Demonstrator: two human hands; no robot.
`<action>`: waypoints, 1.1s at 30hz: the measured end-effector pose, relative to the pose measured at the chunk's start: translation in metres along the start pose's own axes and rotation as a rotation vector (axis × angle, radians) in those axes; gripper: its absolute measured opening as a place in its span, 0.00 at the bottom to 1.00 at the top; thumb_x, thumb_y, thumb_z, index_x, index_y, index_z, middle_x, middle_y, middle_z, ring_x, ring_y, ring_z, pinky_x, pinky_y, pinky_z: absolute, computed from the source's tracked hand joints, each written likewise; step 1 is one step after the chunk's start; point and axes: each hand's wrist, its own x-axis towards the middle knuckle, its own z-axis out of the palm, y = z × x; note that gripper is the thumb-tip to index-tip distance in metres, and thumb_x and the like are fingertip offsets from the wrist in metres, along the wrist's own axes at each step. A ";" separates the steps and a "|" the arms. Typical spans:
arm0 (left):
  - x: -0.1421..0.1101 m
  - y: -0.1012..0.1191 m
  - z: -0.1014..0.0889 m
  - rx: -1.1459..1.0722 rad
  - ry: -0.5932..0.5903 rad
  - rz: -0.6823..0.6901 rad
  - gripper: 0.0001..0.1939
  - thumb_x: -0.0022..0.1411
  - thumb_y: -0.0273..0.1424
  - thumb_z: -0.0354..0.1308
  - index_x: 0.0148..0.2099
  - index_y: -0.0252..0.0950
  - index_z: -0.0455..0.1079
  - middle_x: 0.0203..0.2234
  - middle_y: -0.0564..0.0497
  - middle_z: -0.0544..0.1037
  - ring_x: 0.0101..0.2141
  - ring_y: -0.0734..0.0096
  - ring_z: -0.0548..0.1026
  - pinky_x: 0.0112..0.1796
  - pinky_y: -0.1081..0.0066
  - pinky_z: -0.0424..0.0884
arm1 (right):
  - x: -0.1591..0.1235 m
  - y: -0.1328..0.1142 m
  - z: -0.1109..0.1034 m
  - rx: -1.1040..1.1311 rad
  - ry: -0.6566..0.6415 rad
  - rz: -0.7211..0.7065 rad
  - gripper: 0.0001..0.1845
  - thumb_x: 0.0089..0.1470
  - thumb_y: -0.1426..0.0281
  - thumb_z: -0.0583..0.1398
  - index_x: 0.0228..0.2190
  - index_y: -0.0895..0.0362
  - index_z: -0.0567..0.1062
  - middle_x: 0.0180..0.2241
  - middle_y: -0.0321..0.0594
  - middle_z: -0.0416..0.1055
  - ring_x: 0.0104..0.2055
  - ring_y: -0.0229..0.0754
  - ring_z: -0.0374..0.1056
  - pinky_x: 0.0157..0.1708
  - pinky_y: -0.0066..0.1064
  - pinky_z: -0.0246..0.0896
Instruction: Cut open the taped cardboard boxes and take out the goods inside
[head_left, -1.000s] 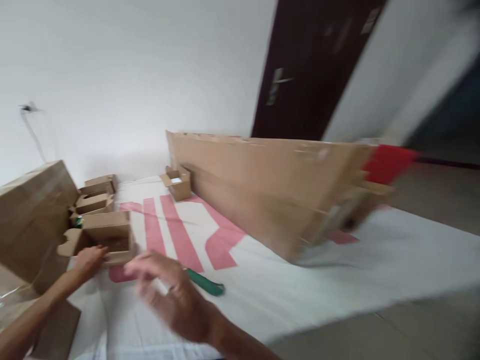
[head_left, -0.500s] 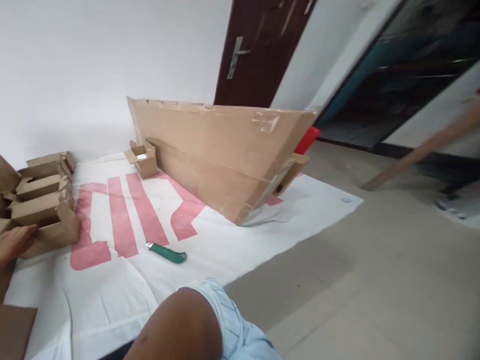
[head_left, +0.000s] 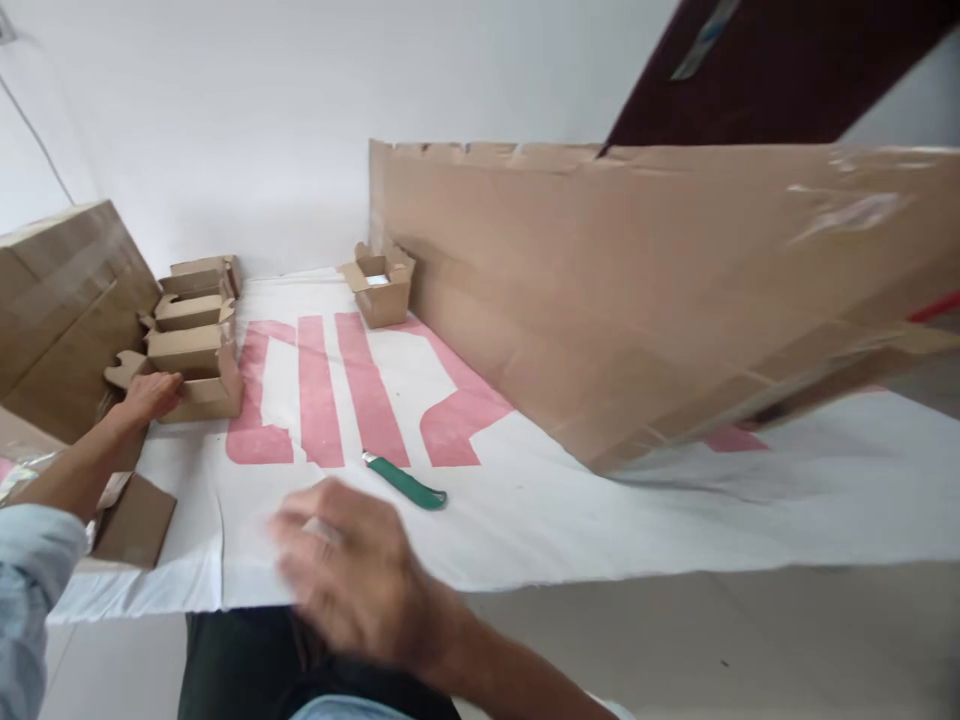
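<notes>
Cardboard box (head_left: pixel 212 402) at the worktop's (head_left: pixel 540 540) left looks light and fairly stiff, its flap (head_left: pixel 126 368) bendable; favour the walls. Your left hand (head_left: pixel 154 394) clasps its near-left rim; your right hand (head_left: pixel 360 570) is too blurred to tell.

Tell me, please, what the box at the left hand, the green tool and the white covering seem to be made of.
The open box at the left hand: matt brown cardboard, judging by its folded flaps.
The green tool: probably smooth plastic, from its even colour, with a silvery, likely metal, tip.
The white covering: seemingly dull fabric, given its creases.
</notes>
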 end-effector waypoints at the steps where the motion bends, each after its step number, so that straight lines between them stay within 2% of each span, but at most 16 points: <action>1: -0.002 -0.001 0.000 0.000 -0.009 -0.001 0.19 0.74 0.40 0.64 0.60 0.35 0.74 0.56 0.43 0.79 0.52 0.56 0.80 0.53 0.50 0.79 | -0.001 0.010 0.000 -0.005 0.008 0.010 0.15 0.73 0.64 0.58 0.56 0.47 0.80 0.49 0.41 0.79 0.53 0.51 0.74 0.54 0.49 0.77; 4: -0.008 -0.004 0.001 -0.025 -0.013 -0.011 0.19 0.72 0.36 0.65 0.61 0.33 0.75 0.56 0.39 0.80 0.55 0.52 0.79 0.56 0.51 0.76 | -0.013 0.054 -0.006 -0.097 0.056 0.081 0.14 0.72 0.68 0.57 0.53 0.55 0.80 0.47 0.50 0.79 0.52 0.56 0.74 0.53 0.54 0.75; 5: -0.010 -0.004 0.000 -0.039 -0.007 -0.017 0.19 0.71 0.34 0.65 0.60 0.32 0.76 0.55 0.37 0.81 0.56 0.50 0.79 0.57 0.53 0.75 | -0.022 0.070 -0.009 -0.207 0.069 0.118 0.14 0.71 0.66 0.58 0.52 0.55 0.79 0.47 0.51 0.80 0.51 0.57 0.74 0.51 0.52 0.75; 8: -0.017 -0.004 -0.003 -0.093 0.023 -0.014 0.21 0.67 0.29 0.65 0.60 0.26 0.77 0.52 0.33 0.83 0.57 0.45 0.78 0.57 0.58 0.71 | -0.053 0.111 -0.014 -0.450 -0.027 0.285 0.15 0.69 0.64 0.60 0.53 0.55 0.78 0.45 0.50 0.79 0.49 0.57 0.74 0.50 0.50 0.74; 12: -0.034 -0.005 -0.013 -0.159 0.078 0.022 0.26 0.64 0.33 0.64 0.62 0.31 0.78 0.57 0.32 0.82 0.58 0.39 0.77 0.56 0.56 0.71 | -0.083 0.140 -0.010 -0.577 -0.152 0.393 0.15 0.66 0.63 0.61 0.52 0.55 0.78 0.46 0.49 0.79 0.49 0.57 0.73 0.48 0.47 0.72; 15: -0.066 -0.013 -0.022 -0.272 0.174 0.021 0.25 0.66 0.37 0.61 0.62 0.37 0.79 0.59 0.38 0.82 0.59 0.42 0.77 0.57 0.56 0.72 | -0.093 0.148 -0.005 -0.584 -0.153 0.388 0.15 0.66 0.63 0.59 0.50 0.54 0.77 0.45 0.48 0.78 0.48 0.57 0.73 0.49 0.46 0.70; 18: -0.123 -0.032 -0.023 -0.557 0.310 -0.039 0.25 0.66 0.43 0.59 0.58 0.36 0.81 0.52 0.42 0.86 0.51 0.51 0.82 0.53 0.61 0.76 | -0.099 0.157 -0.001 -0.572 -0.092 0.361 0.15 0.67 0.60 0.58 0.48 0.54 0.78 0.43 0.48 0.78 0.48 0.57 0.73 0.47 0.45 0.69; 20: -0.169 -0.048 -0.014 -0.651 0.378 -0.162 0.26 0.66 0.46 0.59 0.56 0.36 0.82 0.49 0.43 0.87 0.46 0.54 0.84 0.50 0.62 0.78 | -0.103 0.165 0.002 -0.573 -0.052 0.347 0.15 0.67 0.58 0.57 0.46 0.54 0.78 0.42 0.49 0.78 0.47 0.58 0.72 0.45 0.46 0.68; 22: -0.211 -0.063 0.001 -0.639 0.423 -0.325 0.25 0.66 0.48 0.58 0.53 0.36 0.82 0.50 0.42 0.87 0.46 0.54 0.84 0.50 0.61 0.78 | -0.105 0.171 0.004 -0.586 -0.020 0.330 0.16 0.67 0.58 0.57 0.45 0.54 0.78 0.42 0.50 0.78 0.45 0.60 0.71 0.44 0.48 0.68; 25: -0.254 -0.081 0.031 -0.560 0.383 -0.569 0.27 0.65 0.49 0.57 0.52 0.34 0.81 0.49 0.37 0.86 0.47 0.48 0.83 0.49 0.57 0.77 | -0.107 0.176 0.006 -0.602 0.014 0.319 0.16 0.66 0.58 0.56 0.45 0.53 0.77 0.41 0.52 0.77 0.43 0.62 0.70 0.44 0.51 0.67; 27: -0.267 -0.089 0.050 -0.543 0.309 -0.668 0.28 0.65 0.50 0.56 0.54 0.34 0.80 0.47 0.37 0.85 0.47 0.46 0.83 0.48 0.56 0.77 | -0.106 0.176 0.007 -0.598 0.029 0.316 0.16 0.66 0.59 0.56 0.45 0.53 0.78 0.40 0.53 0.77 0.42 0.62 0.70 0.46 0.51 0.66; 29: -0.270 -0.093 0.065 -0.586 0.268 -0.713 0.30 0.65 0.51 0.56 0.56 0.34 0.78 0.44 0.39 0.85 0.47 0.47 0.82 0.47 0.57 0.77 | -0.106 0.175 0.008 -0.597 0.032 0.320 0.16 0.66 0.59 0.55 0.46 0.54 0.78 0.41 0.53 0.77 0.43 0.62 0.70 0.46 0.51 0.66; 33: -0.269 -0.087 0.083 -0.706 0.328 -0.775 0.32 0.61 0.53 0.58 0.56 0.35 0.78 0.42 0.41 0.84 0.45 0.48 0.81 0.45 0.58 0.77 | -0.108 0.174 0.010 -0.637 0.006 0.386 0.19 0.67 0.59 0.53 0.48 0.56 0.79 0.43 0.54 0.78 0.44 0.61 0.70 0.43 0.49 0.65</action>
